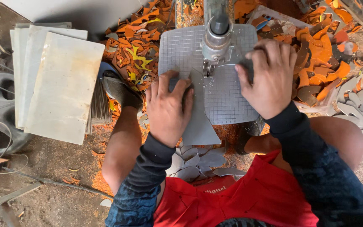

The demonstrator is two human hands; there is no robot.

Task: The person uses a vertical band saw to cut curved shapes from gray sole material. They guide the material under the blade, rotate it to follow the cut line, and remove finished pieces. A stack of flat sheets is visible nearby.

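Head view: my left hand (167, 110) and right hand (269, 80), fingers spread flat, press the grey sheet (198, 126) against the saw table (227, 105); feed slowly toward the blade (209, 69).

A small saw table (177, 46) sits in the middle, with the saw head (216, 38) standing over its far half. A flat sheet (200, 120) lies on the table and overhangs its near edge, toward the person. The left hand (167, 110) presses on the sheet's left part; the right hand (269, 77) rests on the table to the right of the saw head. A stack of boards (59, 80) lies on the floor (55, 159) to the left. Cut scraps (135, 46) are heaped behind and to the right of the table. More cut pieces (198, 164) lie on the floor below the table, between the person's knees.
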